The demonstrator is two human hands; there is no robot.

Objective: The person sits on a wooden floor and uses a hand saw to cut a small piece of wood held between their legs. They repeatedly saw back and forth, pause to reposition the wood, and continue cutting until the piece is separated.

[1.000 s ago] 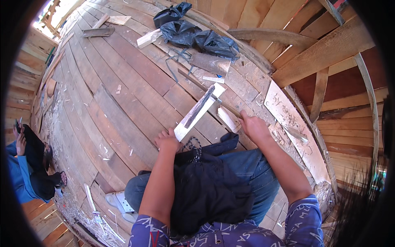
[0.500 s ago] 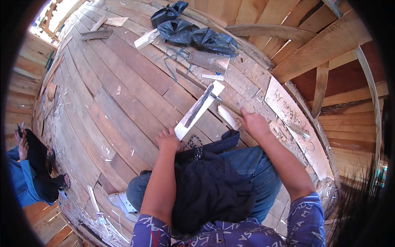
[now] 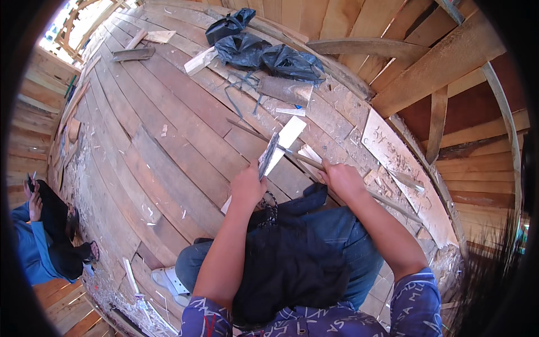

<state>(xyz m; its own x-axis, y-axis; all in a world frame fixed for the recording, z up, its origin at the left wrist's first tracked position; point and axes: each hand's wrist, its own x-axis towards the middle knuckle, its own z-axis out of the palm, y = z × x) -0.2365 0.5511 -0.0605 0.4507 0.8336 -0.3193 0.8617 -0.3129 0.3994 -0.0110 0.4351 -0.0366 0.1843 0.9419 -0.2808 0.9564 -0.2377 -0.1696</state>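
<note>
My right hand is closed around the wooden handle of a tool with a short metal neck. That neck meets a long, narrow dark piece near its upper end; whether the two are joined I cannot tell. The fingers of my left hand are closed on the dark piece's lower end. Behind it a pale wooden board slants up to the right, partly covered by the dark piece and my left hand. A short light wood offcut lies just beyond the handle.
I sit on a plank floor strewn with shavings. Black plastic bags and a wood block lie ahead. A wide pale plank rests at right near the timber wall. Another person sits at far left.
My left hand has moved from the pale board's lower end up to the dark piece. The dark piece and handle have shifted down and left, and my right hand has lowered slightly.
</note>
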